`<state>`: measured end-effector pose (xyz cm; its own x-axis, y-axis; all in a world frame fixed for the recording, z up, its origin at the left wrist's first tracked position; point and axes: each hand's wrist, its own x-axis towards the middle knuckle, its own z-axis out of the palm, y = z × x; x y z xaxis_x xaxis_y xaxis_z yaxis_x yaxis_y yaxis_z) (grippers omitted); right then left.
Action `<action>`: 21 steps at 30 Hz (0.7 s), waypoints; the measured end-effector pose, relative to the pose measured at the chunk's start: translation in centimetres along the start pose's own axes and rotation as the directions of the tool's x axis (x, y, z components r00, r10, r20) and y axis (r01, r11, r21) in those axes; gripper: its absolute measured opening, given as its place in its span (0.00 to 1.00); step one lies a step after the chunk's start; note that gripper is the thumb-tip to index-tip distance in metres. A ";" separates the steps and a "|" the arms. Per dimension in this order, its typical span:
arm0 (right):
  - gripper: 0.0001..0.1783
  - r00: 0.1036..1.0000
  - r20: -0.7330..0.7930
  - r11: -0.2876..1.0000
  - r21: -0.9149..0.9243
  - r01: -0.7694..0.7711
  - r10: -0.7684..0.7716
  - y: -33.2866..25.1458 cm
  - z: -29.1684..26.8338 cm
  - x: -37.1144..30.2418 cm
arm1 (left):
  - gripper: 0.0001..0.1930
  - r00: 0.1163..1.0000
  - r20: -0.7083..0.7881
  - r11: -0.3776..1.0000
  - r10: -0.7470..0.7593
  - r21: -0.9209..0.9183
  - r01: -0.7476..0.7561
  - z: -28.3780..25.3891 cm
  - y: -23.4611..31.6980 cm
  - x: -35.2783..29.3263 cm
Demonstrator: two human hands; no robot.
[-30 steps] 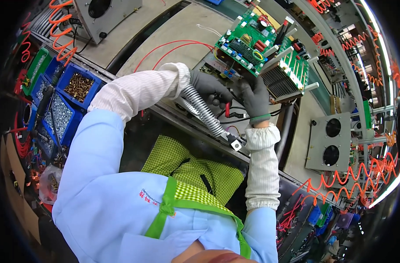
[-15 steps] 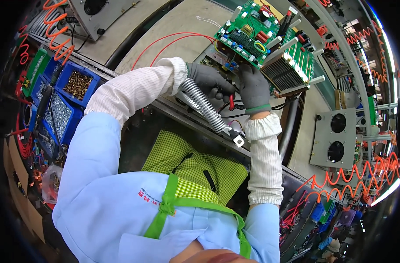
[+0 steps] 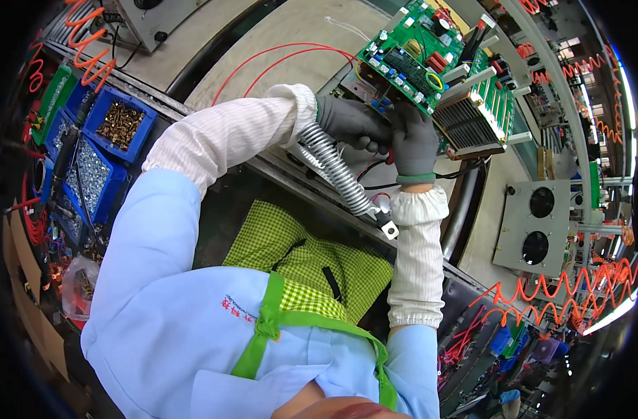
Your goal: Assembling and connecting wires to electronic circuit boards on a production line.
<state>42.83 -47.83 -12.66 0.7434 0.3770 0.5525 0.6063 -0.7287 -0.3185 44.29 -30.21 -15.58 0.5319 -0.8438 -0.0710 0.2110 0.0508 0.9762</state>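
Note:
Both hands wear grey gloves and meet at the front edge of a green circuit board assembly point(image 3: 396, 52). My left hand point(image 3: 350, 126) comes in from the left, its fingers curled closed. My right hand point(image 3: 413, 146) is upright beside it, fingers bent and pressed together, with their tips partly hidden near the board's underside. A small red piece point(image 3: 390, 156) shows between the hands; what either hand grips is hidden. Below them, a silver ribbed coil-like tube point(image 3: 336, 167) with a square metal lug point(image 3: 389, 229) slants across the bench edge. Black cables point(image 3: 448, 172) run behind my right wrist.
A finned heat sink point(image 3: 469, 126) adjoins the board. Two red wires point(image 3: 263, 52) loop over the bench. Blue bins of brass screws point(image 3: 122, 129) and silver fasteners point(image 3: 88, 174) stand at left. A grey panel with two fans point(image 3: 535, 223) is at right, near coiled orange hoses point(image 3: 563, 286).
My left hand has moved right and closer to my right hand, and the red piece is now mostly covered. The board appears slightly further right in view.

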 end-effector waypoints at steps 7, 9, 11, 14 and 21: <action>0.13 0.999 -0.035 1.000 0.011 0.012 -0.011 0.2 0.2 -0.6 | 0.11 0.995 -0.054 0.996 -0.080 0.044 0.082 0.4 -0.5 1.2; 0.12 0.998 -0.066 1.000 0.012 0.004 -0.003 0.1 0.3 -0.8 | 0.12 0.999 -0.033 0.981 -0.002 0.192 0.008 0.4 -0.6 1.2; 0.14 0.997 -0.030 0.997 -0.001 -0.071 0.071 0.0 0.1 -1.0 | 0.13 0.998 -0.004 0.941 0.062 0.332 -0.057 0.6 -0.9 1.3; 0.11 0.997 -0.010 0.996 -0.036 -0.081 0.081 0.1 -0.1 -1.3 | 0.15 0.992 -0.115 0.973 0.052 0.231 -0.024 0.6 -1.3 1.4; 0.09 1.000 -0.014 1.000 -0.018 0.018 -0.019 1.9 -0.3 -1.9 | 0.15 0.989 -0.140 0.939 0.054 0.344 -0.003 0.5 -2.1 2.6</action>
<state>42.47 -50.06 -14.11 0.7278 0.3825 0.5692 0.6147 -0.7318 -0.2942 44.88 -32.79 -17.72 0.6518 -0.7570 -0.0458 -0.0856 -0.1335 0.9874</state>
